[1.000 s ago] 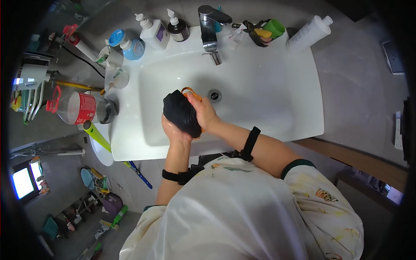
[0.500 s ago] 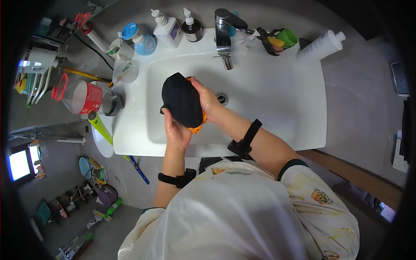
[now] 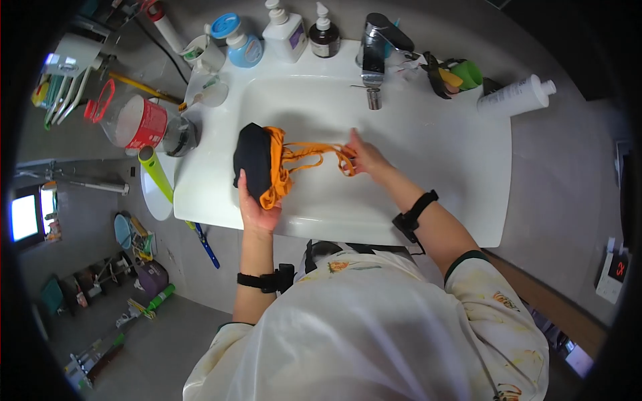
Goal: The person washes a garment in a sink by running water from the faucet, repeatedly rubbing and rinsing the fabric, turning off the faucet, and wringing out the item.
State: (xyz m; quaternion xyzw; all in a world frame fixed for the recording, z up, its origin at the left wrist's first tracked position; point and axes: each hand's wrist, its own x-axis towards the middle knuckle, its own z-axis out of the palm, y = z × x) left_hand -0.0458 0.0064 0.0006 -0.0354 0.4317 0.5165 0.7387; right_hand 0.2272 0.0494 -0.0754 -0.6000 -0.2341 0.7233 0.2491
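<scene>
A black cloth item with orange trim (image 3: 254, 160) is held above the left part of the white sink (image 3: 428, 200). My left hand (image 3: 259, 212) grips its lower end, thumb on the black side. Orange straps (image 3: 314, 152) stretch from it to the right. Their far ends are in my right hand (image 3: 364, 155), whose thumb points up away from the straps. The faucet (image 3: 374, 63) stands behind my right hand, with its spout over the basin.
Along the back rim stand a blue bottle (image 3: 242, 47), a white pump bottle (image 3: 286, 35), a dark pump bottle (image 3: 324, 39), a green cup (image 3: 468, 73) and a white bottle (image 3: 515, 97). At left are a large plastic bottle (image 3: 144, 123) and a lime-green handle (image 3: 156, 175).
My right hand has moved right, away from the black cloth, drawing the orange straps out. The cloth has turned so its orange side shows. The whole view has shifted.
</scene>
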